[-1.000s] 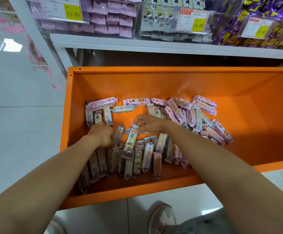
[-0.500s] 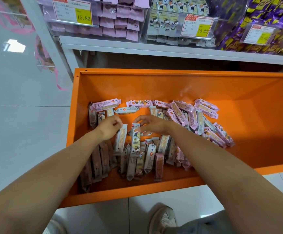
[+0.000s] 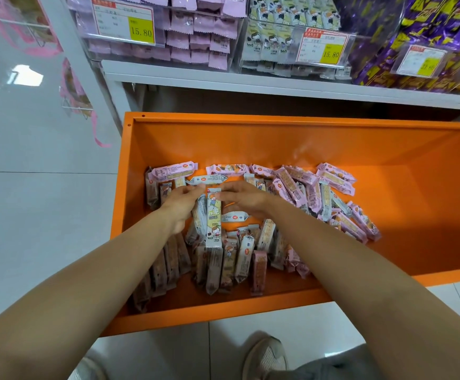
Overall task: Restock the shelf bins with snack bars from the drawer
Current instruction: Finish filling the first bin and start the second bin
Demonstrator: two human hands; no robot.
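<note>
The step in hand looks like gathering matching bars into one bundle. It goes best if each wrapper is squared against the rest, ends level, before anything is lifted toward the shelf bin (image 3: 278, 37) of like wrappers above (loose foil probably slides easily). Both forearms reach down into the orange drawer (image 3: 333, 149), wrists close together over the loose snack bars (image 3: 231, 259). The left hand (image 3: 180, 208) curls its fingers round a few gathered bars (image 3: 200, 219) held on end. The right hand (image 3: 243, 198) pinches the top of a pale green bar (image 3: 213, 218), which stands against that bunch.
</note>
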